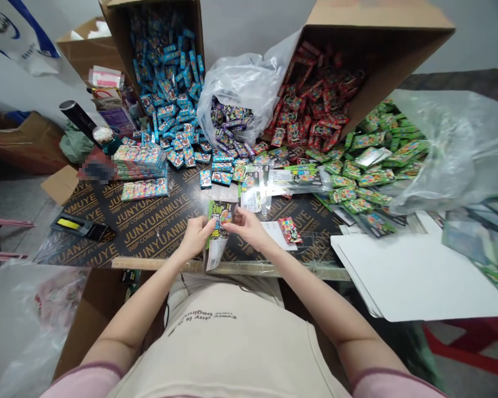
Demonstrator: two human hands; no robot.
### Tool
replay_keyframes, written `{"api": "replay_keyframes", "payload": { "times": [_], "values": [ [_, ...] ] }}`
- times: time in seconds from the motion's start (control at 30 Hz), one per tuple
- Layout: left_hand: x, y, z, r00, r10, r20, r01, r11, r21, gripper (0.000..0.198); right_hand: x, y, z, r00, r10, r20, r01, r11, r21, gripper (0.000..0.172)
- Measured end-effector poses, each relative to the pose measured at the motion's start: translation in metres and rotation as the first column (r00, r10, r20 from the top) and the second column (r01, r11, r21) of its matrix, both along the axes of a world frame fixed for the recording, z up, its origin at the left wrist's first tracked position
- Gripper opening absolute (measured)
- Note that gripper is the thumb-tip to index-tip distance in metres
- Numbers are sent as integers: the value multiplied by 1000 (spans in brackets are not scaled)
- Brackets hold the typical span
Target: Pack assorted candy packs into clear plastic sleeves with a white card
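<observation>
Over the front edge of the dark printed board, my left hand [198, 236] grips a green and black printed packet [221, 220] by its left side, thumb on its front. A pale flap of the packet hangs down below. My right hand [249, 226] pinches the packet's right side near the top. Just beyond lie small blue boxes [221, 178] and a flat clear-wrapped packet [252, 190]. Right of my right hand, a small red packet [289, 230] rests on a white sheet.
Cartons of blue boxes [166, 72] and red boxes [315, 105] lean at the back, a plastic bag of purple boxes [232, 119] between them. Green packets [369, 171] pile at right near white boards [415, 271]. A black tool with a yellow strip [81, 225] lies left.
</observation>
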State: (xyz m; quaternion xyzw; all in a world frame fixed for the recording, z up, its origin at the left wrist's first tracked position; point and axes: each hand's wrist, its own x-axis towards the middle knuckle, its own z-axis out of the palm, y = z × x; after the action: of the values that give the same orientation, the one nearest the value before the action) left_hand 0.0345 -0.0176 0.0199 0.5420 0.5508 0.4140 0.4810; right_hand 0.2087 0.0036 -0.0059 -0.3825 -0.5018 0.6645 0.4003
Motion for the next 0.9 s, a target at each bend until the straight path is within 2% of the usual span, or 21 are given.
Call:
{"api": "replay_keyframes", "payload": {
  "times": [0.07,0.17,0.3,0.33,0.4,0.5,0.63,0.7,0.77,0.83,0.9],
  "values": [
    [0,3,-1,993,3,-117,5,998,69,47,0,2,2,999,-52,2,52,998,18,38],
    [-2,9,-4,995,-30,-92,34,999,42,49,4,3,8,999,-42,1,42,999,-17,36],
    [-6,20,-11,993,43,114,-41,999,-28,43,12,-4,7,975,219,-32,-221,964,-147,44],
    [-6,21,-12,984,55,171,-46,997,-55,42,13,-6,5,968,250,-33,-252,955,-157,43],
    [-5,21,-16,969,2,247,29,992,-121,40,17,-9,-1,984,179,-16,-179,972,-153,39],
    [-1,14,-23,948,-153,277,214,956,-202,46,26,-6,-7,999,37,23,-33,988,-153,39],
    [5,9,-34,915,-235,329,310,930,-196,49,35,-1,-9,999,-48,13,48,997,-67,49],
    [8,11,-35,910,-252,329,310,941,-134,50,37,-1,-9,994,-111,20,111,994,10,44],
    [11,14,-34,928,-205,311,230,972,-46,49,37,-2,-8,991,-122,60,120,992,46,39],
    [14,16,-32,946,-143,292,144,989,18,43,35,-5,-5,987,-152,58,150,988,41,43],
    [17,14,-30,949,-142,283,141,990,24,39,30,-6,3,972,-234,-29,234,972,-15,47]
  ]
}}
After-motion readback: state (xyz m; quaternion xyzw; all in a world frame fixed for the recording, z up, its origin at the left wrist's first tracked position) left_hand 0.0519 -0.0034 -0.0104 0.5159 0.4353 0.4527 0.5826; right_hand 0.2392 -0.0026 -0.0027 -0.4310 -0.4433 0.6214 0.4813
